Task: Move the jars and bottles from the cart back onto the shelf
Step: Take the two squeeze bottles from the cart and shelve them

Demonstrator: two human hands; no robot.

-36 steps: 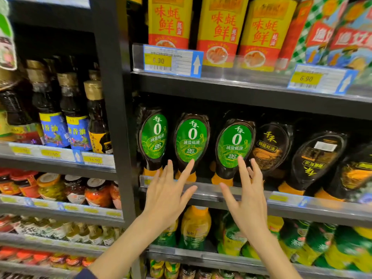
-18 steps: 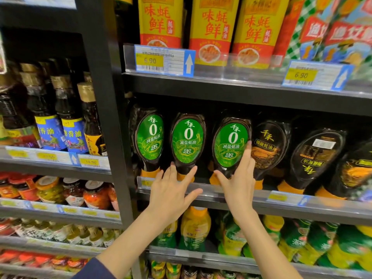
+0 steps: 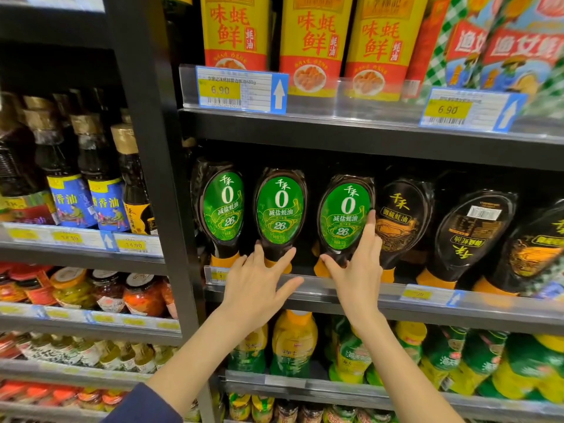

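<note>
At frame centre, three green-labelled bottles [image 3: 279, 215]; left hand [image 3: 259, 279] splayed, right hand [image 3: 355, 270] clasping the third bottle [image 3: 343, 216].

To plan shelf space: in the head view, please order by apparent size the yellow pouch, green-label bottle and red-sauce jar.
1. Yellow pouch, top cropped.
2. Green-label bottle.
3. Red-sauce jar.
Distances differ slightly, so true sizes stay unsure.

Bright, even store light; glare on clear price rails [image 3: 351, 96]; wide-angle bending and blur toward edges.
</note>
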